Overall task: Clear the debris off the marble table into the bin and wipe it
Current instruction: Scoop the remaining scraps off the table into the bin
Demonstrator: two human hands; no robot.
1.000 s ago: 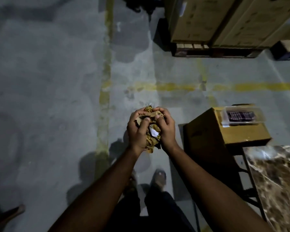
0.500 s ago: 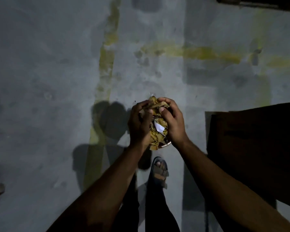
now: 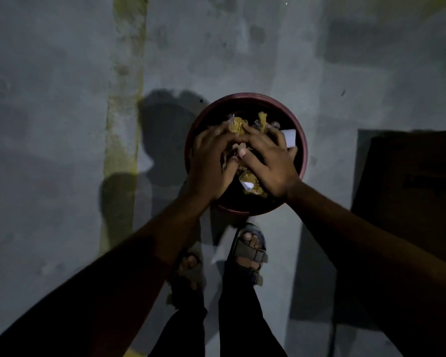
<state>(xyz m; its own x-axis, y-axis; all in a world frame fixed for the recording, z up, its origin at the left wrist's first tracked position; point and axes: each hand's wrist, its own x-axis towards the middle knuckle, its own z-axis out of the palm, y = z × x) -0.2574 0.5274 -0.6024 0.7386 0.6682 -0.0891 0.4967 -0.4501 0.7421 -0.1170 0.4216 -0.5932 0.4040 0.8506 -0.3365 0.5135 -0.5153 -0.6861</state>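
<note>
So a second ago the debris [image 3: 251,180] was being carried over bare floor; now both hands are spreading open over the red bin [image 3: 303,150], left hand [image 3: 211,163] and right hand [image 3: 268,166] letting scraps drop in. Worktop's out of view, wiping's still waiting.

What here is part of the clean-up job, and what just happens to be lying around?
Part of the job:
- round dark-red bin
- crumpled brown and white debris
- left hand and right hand, pressed over the debris above the bin

Just there:
- dark box at right
- faded yellow floor line
- grey strapped sandal
</note>
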